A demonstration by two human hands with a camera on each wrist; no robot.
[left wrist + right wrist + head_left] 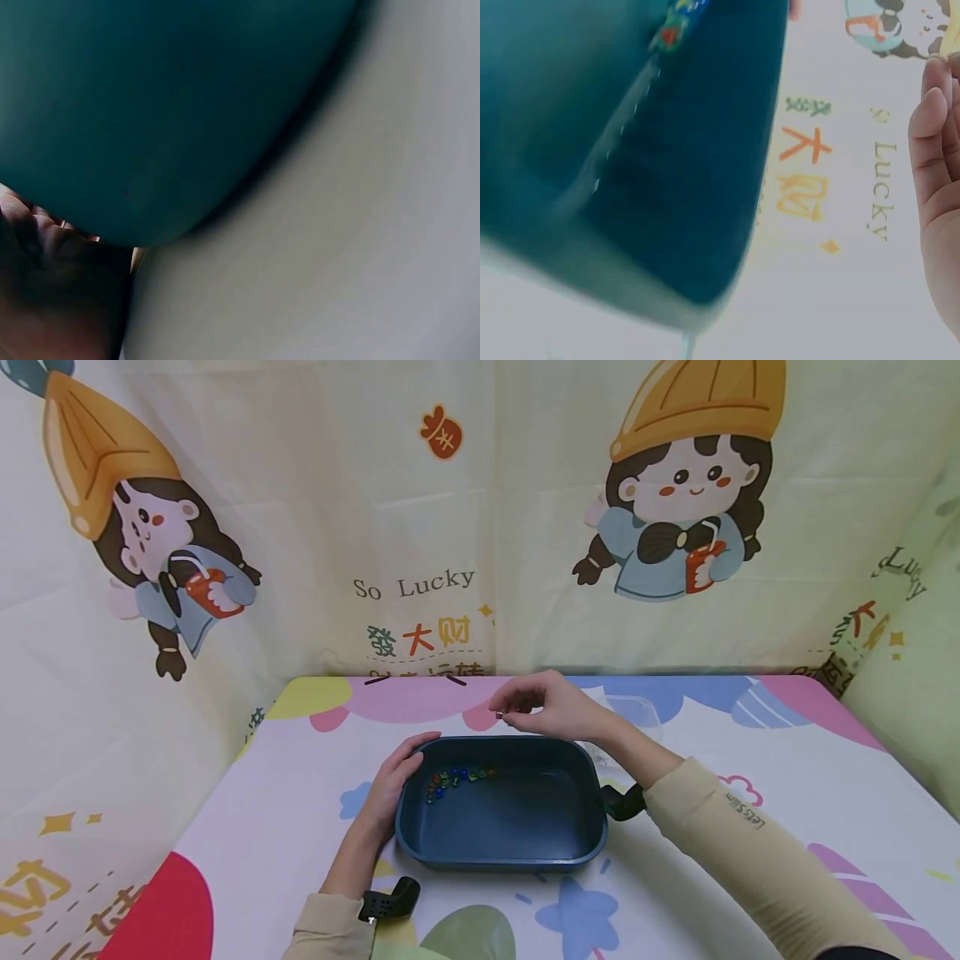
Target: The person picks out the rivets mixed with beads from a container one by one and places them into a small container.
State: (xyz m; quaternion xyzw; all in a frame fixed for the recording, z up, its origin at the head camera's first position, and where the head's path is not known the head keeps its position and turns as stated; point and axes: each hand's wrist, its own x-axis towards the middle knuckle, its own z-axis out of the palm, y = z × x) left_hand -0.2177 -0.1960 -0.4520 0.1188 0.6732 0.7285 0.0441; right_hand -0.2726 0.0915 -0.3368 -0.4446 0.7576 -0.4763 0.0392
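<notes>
A dark blue rectangular tray (510, 827) stands on the table. Several glass marbles (450, 779), blue, greenish and orange, lie in a bent row along its back left inside. My left hand (390, 785) grips the tray's left end near the back corner, thumb by the rim; the left wrist view shows its fingers only partly beside the tray wall. Above the tray's back edge, my right hand (551, 706) pinches a small shiny marble (499, 715) between thumb and fingertips. In the right wrist view that hand's fingers (930, 120) appear at the right edge, the marble not discernible.
Behind my right forearm is a clear plastic container (637, 712), partly hidden. The table bears a colourful printed cloth (285, 810). A printed curtain (525, 635) hangs directly behind the table and continues along both sides.
</notes>
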